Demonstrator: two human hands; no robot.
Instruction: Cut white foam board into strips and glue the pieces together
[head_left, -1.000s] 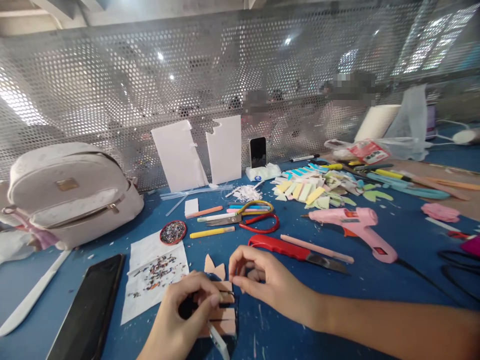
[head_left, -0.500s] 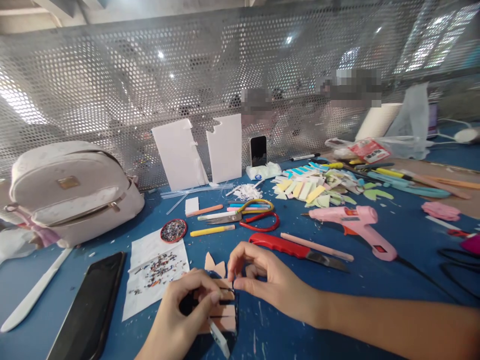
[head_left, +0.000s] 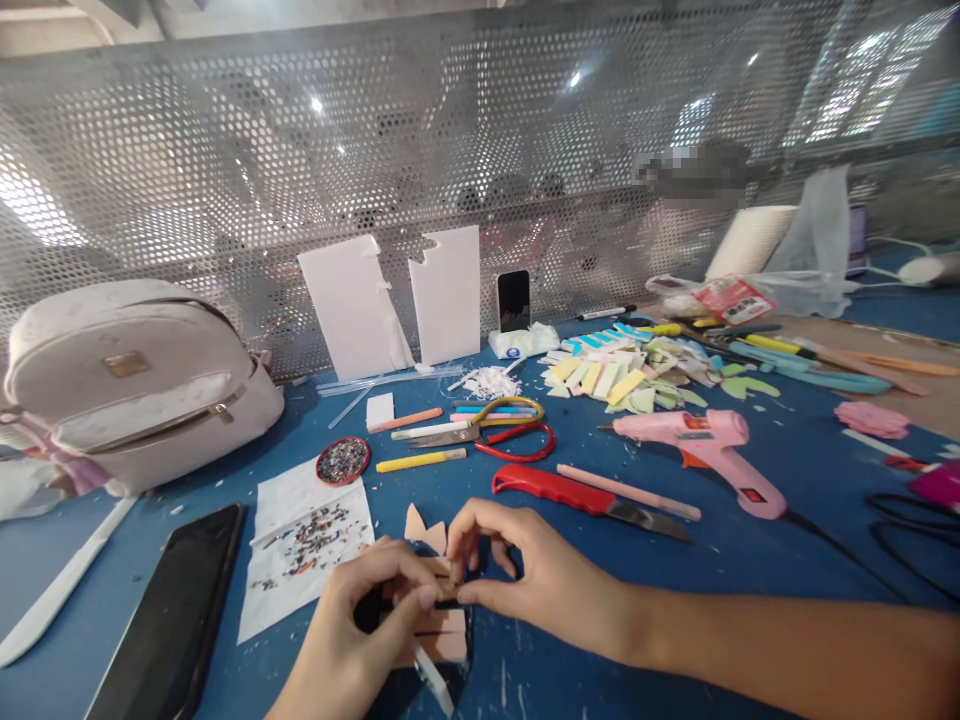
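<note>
My left hand is curled around a small peach foam craft piece with black stripes, near the table's front edge. My right hand comes in from the right and pinches at the top of the same piece with thumb and forefinger. Two pointed peach foam ears stick up just behind the fingers. A white strip pokes out below the piece. What sits between the right fingertips is too small to make out.
A black phone and a white paper with glitter bits lie to the left. A red utility knife, scissors, pink glue gun, pens and foam scraps lie behind. A white backpack stands far left by the mesh wall.
My right hand has moved slightly left and closer to the left hand, its fingertips now on the top of the foam piece. The left hand has kept its hold.
</note>
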